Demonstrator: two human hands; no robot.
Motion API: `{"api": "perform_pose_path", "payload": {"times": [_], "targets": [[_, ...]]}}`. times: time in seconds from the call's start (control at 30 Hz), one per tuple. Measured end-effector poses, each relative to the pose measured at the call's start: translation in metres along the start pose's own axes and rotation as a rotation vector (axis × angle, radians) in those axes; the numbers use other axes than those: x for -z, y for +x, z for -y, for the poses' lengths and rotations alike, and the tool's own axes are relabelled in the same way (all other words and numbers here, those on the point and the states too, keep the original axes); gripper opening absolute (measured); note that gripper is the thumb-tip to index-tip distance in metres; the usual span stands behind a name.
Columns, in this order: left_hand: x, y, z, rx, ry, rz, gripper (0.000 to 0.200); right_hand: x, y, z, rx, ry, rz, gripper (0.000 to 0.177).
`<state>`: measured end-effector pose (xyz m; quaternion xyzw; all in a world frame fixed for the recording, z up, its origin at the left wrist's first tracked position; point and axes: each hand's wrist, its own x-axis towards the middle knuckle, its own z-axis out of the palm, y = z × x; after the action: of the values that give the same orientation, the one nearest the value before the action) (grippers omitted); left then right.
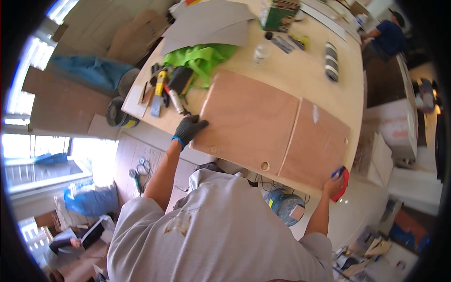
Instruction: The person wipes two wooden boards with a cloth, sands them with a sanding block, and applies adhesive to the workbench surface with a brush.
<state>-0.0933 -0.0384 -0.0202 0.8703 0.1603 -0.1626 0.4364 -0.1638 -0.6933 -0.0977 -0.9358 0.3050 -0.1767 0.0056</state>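
Observation:
A larger plywood panel and a smaller plywood panel lie side by side at the table's near edge. Round holes or marks show near the larger one's lower edge. My left hand, in a dark glove with a blue cuff, grips the larger panel's left edge; some fingers are hidden. At the smaller panel's lower right corner, my bare right hand is closed around a red and blue object, whose kind I cannot make out. Close to my left hand lie a yellow-handled scraper and other hand tools.
On the wooden table are green cloth, grey sheets, a clear bottle, a dark roll and a green box. A blue water jug stands below the near edge. Another person is at the far right.

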Motion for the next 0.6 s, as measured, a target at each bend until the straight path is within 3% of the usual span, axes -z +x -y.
{"api": "perform_pose_path", "payload": {"times": [0.13, 0.27, 0.3, 0.33, 0.37, 0.47, 0.6], "targets": [[-0.001, 0.007, 0.024, 0.048, -0.249, -0.022, 0.041, 0.001, 0.004, 0.012, -0.022, 0.001, 0.022, 0.047], [0.000, 0.017, 0.026, 0.177, -0.407, 0.110, 0.044, -0.010, 0.002, 0.006, -0.018, 0.028, 0.061, 0.045], [-0.006, 0.011, 0.018, 0.144, -0.722, 0.201, 0.047, -0.012, 0.005, -0.002, -0.031, 0.032, 0.043, 0.044], [-0.010, 0.017, 0.024, 0.189, -0.481, 0.160, 0.047, -0.010, 0.006, -0.004, -0.030, -0.024, 0.048, 0.044], [-0.014, 0.014, 0.012, 0.104, -0.259, 0.008, 0.059, -0.006, 0.004, 0.003, -0.036, -0.081, 0.059, 0.043], [-0.023, 0.015, 0.012, 0.101, -0.644, 0.056, 0.039, 0.005, 0.003, 0.012, -0.061, -0.014, 0.013, 0.043], [0.005, 0.002, -0.026, -0.037, -0.568, -0.015, 0.039, 0.001, 0.002, 0.009, -0.063, -0.015, -0.027, 0.042]]}}
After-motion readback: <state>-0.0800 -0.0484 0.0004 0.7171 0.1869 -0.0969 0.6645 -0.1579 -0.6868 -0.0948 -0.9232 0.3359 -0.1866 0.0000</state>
